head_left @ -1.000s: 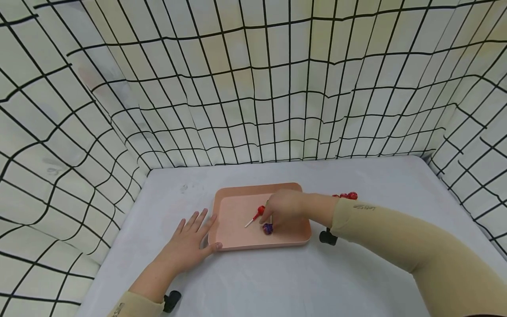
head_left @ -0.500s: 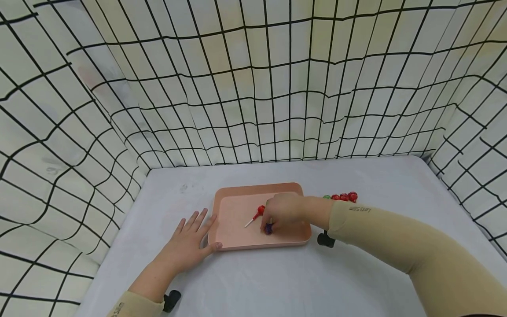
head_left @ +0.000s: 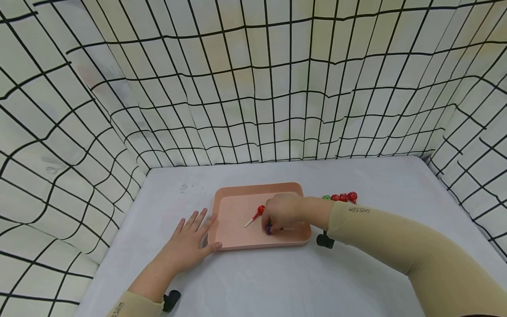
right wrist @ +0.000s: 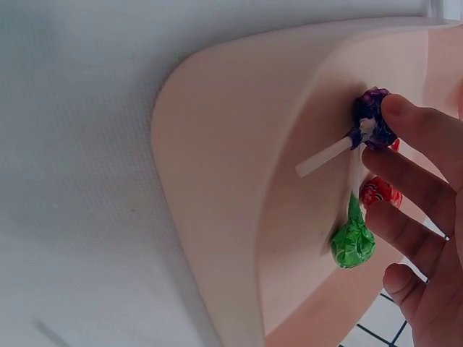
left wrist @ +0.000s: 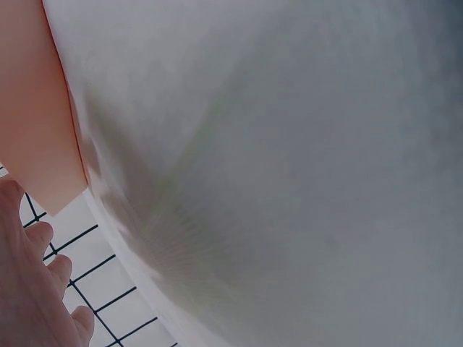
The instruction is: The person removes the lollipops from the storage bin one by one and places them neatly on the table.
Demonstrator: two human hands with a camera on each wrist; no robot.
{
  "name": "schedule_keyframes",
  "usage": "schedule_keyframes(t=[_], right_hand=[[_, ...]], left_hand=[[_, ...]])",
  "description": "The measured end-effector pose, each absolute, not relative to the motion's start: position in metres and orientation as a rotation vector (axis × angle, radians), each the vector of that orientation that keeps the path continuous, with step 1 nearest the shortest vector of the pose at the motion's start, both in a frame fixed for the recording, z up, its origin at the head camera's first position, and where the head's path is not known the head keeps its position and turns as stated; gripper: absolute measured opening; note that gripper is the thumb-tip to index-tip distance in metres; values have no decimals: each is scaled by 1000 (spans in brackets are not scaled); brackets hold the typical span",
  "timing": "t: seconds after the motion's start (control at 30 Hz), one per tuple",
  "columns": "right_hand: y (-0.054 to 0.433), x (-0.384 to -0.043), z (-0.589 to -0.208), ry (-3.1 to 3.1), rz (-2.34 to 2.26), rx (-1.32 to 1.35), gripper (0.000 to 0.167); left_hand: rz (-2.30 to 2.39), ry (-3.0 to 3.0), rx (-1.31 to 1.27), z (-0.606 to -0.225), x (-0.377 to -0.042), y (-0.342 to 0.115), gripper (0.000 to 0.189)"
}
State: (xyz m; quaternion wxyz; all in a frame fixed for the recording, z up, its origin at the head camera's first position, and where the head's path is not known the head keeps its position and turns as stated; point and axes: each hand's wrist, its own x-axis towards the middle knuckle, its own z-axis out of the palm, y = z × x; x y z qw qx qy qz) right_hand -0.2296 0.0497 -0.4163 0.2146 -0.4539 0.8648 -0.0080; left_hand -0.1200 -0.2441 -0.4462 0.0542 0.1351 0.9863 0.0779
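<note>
A pink tray (head_left: 233,229) lies on the white table. Over its right half, my right hand (head_left: 287,210) pinches a purple-wrapped lollipop (right wrist: 371,116) by its head between thumb and fingers, its white stick sticking out sideways. A red lollipop (head_left: 260,210) lies in the tray left of that hand. The right wrist view also shows a green lollipop (right wrist: 353,244) in the tray, near the fingertips. My left hand (head_left: 188,244) is spread at the tray's left side, thumb at the near-left corner. In the left wrist view part of the left hand's fingers (left wrist: 61,269) appears beside the tray wall.
To the right of the tray, several red lollipops (head_left: 343,197) and a green one (head_left: 326,197) sit in a row, partly hidden by the right forearm. A black wire grid (head_left: 277,110) with white behind it surrounds the table's back and sides.
My right fingers have closed on the purple lollipop, and its stick has turned to point right. The forearm shifted slightly, exposing the green lollipop in the outside row. My left hand stayed still.
</note>
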Motion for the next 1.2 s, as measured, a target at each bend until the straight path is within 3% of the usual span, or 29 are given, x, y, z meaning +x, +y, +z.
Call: schedule_keyframes(t=[0.67, 1.2], right_hand=[[54, -231, -417, 2375, -68, -1216, 34], [56, -230, -418, 2361, -34, -1222, 27]], left_hand=[[246, 2996, 401, -444, -119, -243, 88], [247, 2989, 408, -446, -120, -243, 86]])
